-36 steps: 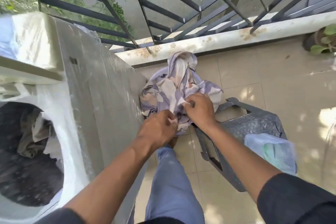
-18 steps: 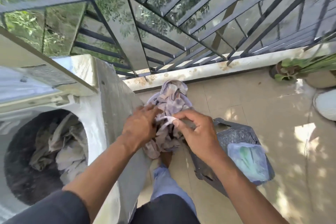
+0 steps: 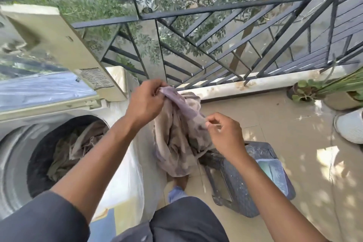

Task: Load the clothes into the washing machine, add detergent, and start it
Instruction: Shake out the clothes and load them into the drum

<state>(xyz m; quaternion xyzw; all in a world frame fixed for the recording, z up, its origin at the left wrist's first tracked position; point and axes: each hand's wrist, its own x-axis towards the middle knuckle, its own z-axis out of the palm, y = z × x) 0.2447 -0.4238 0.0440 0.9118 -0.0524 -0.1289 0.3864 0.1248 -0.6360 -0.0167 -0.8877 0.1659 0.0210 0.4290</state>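
Where the round drum opening of the white top-loading washing machine [image 3: 21,155] stood uncovered at the left, crumpled beige and brown clothes [image 3: 78,149] lay inside it, and the dark grey woven plastic laundry basket [image 3: 241,188] on the floor at the right held a pale blue-green plastic bag [image 3: 275,173]. The mauve-and-tan patterned cloth garment [image 3: 180,139] hung in the air between machine and basket, its long axis near vertical, lower end toward the floor. The left hand [image 3: 146,102] gripped its top edge; the right hand [image 3: 224,133] pinched a fold at its side. The setting was a beige-tiled balcony [image 3: 275,124] with a dark metal railing [image 3: 216,45] and potted plants [image 3: 314,90].
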